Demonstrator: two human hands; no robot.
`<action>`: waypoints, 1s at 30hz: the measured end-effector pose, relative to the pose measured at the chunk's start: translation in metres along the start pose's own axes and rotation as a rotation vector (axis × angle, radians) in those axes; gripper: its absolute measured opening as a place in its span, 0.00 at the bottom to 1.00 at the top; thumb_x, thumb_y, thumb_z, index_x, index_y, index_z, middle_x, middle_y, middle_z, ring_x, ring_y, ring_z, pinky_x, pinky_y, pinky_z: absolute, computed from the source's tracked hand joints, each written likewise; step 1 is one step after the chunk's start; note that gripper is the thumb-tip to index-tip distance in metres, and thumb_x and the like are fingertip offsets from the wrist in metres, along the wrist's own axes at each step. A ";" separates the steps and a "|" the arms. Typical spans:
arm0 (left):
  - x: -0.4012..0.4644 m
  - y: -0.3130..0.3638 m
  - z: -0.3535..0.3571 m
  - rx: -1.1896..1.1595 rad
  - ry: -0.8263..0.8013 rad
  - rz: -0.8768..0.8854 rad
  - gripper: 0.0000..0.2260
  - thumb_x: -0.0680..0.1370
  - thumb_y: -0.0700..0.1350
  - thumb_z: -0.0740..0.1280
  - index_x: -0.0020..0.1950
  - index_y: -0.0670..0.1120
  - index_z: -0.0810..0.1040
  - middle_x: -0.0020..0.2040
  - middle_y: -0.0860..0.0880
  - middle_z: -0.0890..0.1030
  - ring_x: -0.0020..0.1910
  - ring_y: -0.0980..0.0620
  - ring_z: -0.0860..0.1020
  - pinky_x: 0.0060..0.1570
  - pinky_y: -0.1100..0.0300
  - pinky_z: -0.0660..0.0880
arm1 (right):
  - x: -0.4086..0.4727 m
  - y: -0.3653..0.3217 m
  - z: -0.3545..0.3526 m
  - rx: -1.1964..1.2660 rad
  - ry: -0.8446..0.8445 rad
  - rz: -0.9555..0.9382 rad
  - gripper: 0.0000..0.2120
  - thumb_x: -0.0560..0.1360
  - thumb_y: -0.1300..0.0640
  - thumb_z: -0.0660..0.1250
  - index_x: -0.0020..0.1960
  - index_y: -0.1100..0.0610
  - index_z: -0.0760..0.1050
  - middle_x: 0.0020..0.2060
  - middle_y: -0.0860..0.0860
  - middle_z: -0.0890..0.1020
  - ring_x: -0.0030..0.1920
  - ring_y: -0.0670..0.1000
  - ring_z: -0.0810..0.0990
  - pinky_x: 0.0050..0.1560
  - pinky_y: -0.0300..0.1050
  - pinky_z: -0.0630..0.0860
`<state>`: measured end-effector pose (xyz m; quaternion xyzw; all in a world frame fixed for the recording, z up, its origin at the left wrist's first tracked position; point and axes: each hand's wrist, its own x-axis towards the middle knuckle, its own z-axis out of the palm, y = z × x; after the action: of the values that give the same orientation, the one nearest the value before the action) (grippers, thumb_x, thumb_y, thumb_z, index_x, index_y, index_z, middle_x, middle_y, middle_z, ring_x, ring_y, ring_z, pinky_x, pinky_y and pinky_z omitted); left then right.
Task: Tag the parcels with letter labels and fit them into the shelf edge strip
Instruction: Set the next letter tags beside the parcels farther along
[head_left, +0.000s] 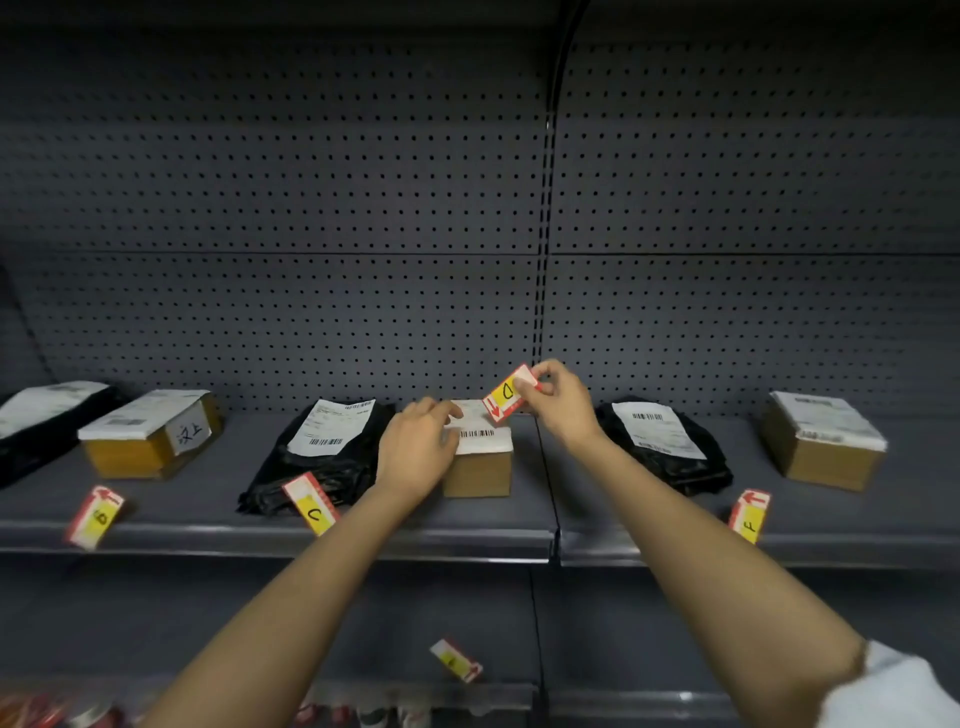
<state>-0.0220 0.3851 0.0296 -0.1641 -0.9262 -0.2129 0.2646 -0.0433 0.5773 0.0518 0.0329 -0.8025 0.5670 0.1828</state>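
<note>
My right hand (558, 402) pinches a red-and-yellow label marked D (510, 396) just above a small cardboard box (480, 470) in the middle of the shelf. My left hand (418, 447) rests on the left side and top of that box, fingers on its white shipping slip. Along the shelf edge strip (260, 535), three more labels are propped up: B (94, 517), C (311, 503) and F (749, 515).
Other parcels line the shelf: a black bag (36, 426) and a box (150, 434) at left, a black bag (324, 457) beside my left hand, another black bag (662, 447) and a box (823, 447) at right. A loose label (456, 660) lies on the lower shelf.
</note>
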 end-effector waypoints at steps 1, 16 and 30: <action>-0.009 0.000 -0.003 -0.007 0.006 0.009 0.09 0.75 0.44 0.64 0.55 0.47 0.76 0.49 0.45 0.79 0.51 0.43 0.76 0.50 0.51 0.72 | -0.011 -0.003 0.000 0.017 0.021 -0.017 0.09 0.74 0.55 0.68 0.39 0.49 0.69 0.40 0.52 0.84 0.44 0.51 0.84 0.54 0.57 0.79; -0.123 -0.024 -0.021 0.002 -0.173 0.074 0.11 0.74 0.43 0.67 0.56 0.47 0.76 0.51 0.44 0.80 0.53 0.43 0.76 0.50 0.51 0.73 | -0.146 0.004 0.028 -0.226 -0.031 0.032 0.13 0.73 0.66 0.67 0.56 0.56 0.78 0.48 0.54 0.81 0.48 0.49 0.77 0.48 0.40 0.72; -0.113 -0.016 0.016 0.040 -0.221 0.037 0.14 0.73 0.42 0.68 0.59 0.48 0.75 0.55 0.47 0.76 0.55 0.47 0.73 0.53 0.54 0.71 | -0.113 0.015 0.028 -0.676 -0.336 -0.032 0.12 0.76 0.60 0.64 0.59 0.54 0.77 0.56 0.54 0.80 0.57 0.55 0.76 0.58 0.49 0.72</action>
<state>0.0560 0.3574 -0.0510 -0.1985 -0.9506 -0.1699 0.1678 0.0507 0.5394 -0.0067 0.0757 -0.9625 0.2540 0.0578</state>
